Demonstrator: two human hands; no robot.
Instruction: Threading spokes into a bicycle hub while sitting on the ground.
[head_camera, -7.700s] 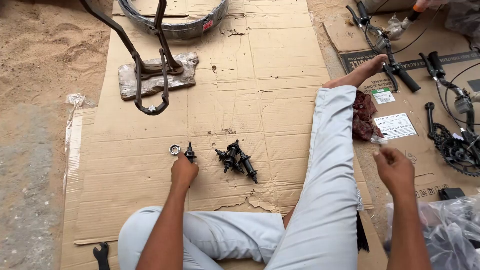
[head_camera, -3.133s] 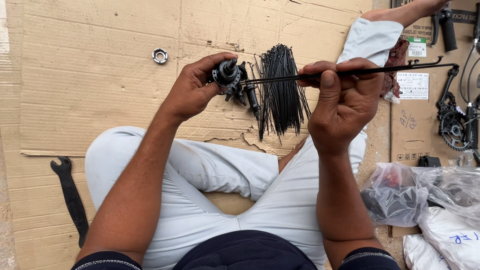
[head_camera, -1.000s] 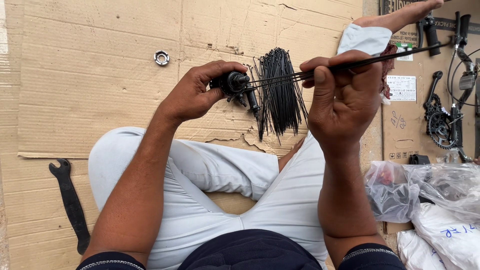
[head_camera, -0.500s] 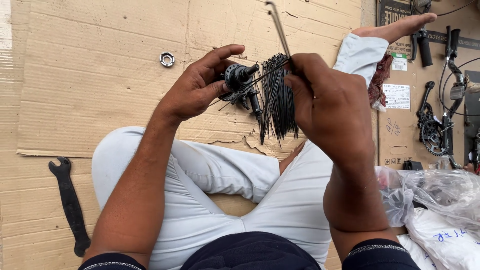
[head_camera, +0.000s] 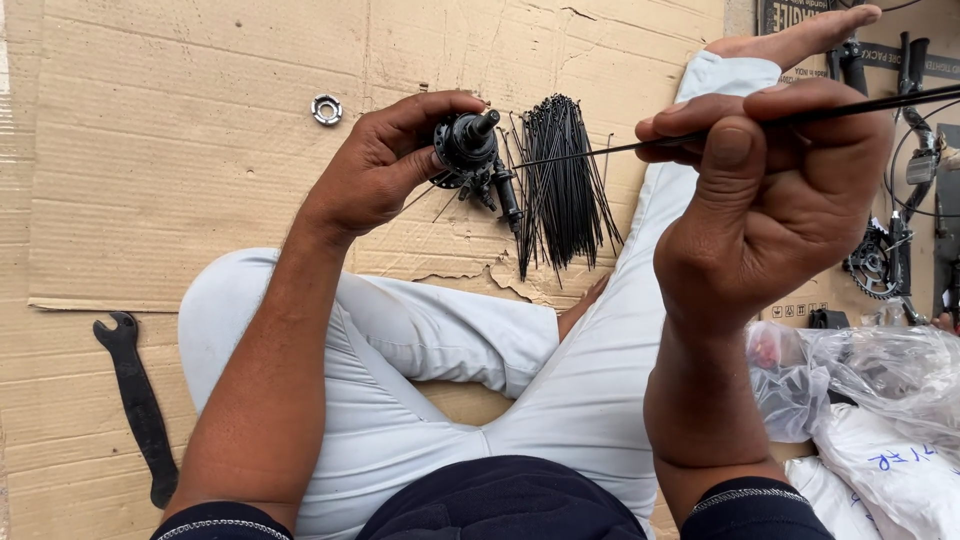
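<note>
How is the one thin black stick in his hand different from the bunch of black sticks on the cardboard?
The single spoke is pinched in the right hand and held up, pointing sideways toward the hub in the left hand. The bundle of spokes lies untouched on the cardboard, pointing mostly up and down the picture. The single spoke is alone; the bundle holds many, fanned out at its near end. Both are thin, straight and black.

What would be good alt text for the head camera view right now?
A seated person's left hand holds a black wheel hub while the right hand pinches a thin black spoke pointed at it. A bundle of spokes, a nut and a black wrench lie on cardboard.
</note>
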